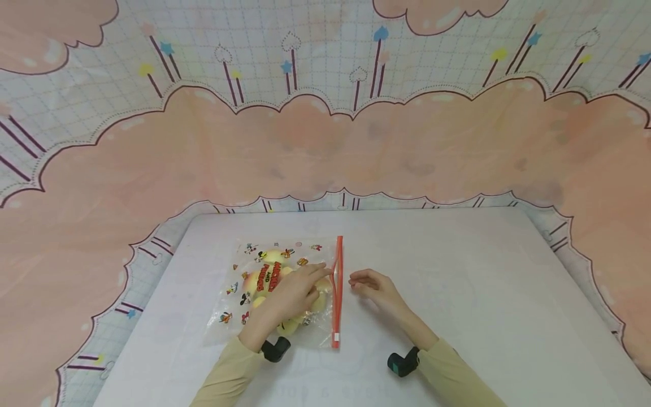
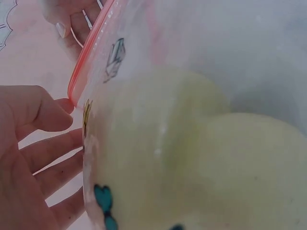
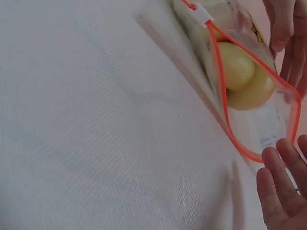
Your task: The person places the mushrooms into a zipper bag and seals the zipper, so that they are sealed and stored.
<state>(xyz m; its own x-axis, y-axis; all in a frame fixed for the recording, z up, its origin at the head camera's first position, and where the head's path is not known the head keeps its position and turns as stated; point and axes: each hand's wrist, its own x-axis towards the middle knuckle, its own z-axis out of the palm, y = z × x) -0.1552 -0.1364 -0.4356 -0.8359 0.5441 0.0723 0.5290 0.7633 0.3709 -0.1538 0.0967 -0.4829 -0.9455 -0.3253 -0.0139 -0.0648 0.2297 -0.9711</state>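
Note:
A clear zip bag (image 1: 218, 325) printed with small cartoon figures lies on the table, its red zip edge (image 1: 338, 316) on the right. Inside are several smooth, pale yellow rounded things (image 3: 240, 67). My left hand (image 1: 297, 291) is over the bag, fingertips right at the zip edge. The left wrist view shows its thumb (image 2: 53, 117) just off the film and its fingers fairly straight against the bag. In the right wrist view the bag's mouth gapes and the white slider (image 3: 201, 14) sits at one end. Slightly curved fingers of my right hand (image 1: 380, 291) hover beside the mouth, holding nothing.
A white table (image 1: 483, 271) spreads beneath both hands. Behind it hangs a patterned pink cloth (image 1: 305, 152). Each wrist carries a black camera, one at the left cuff (image 1: 276, 349) and another at the right cuff (image 1: 403, 362).

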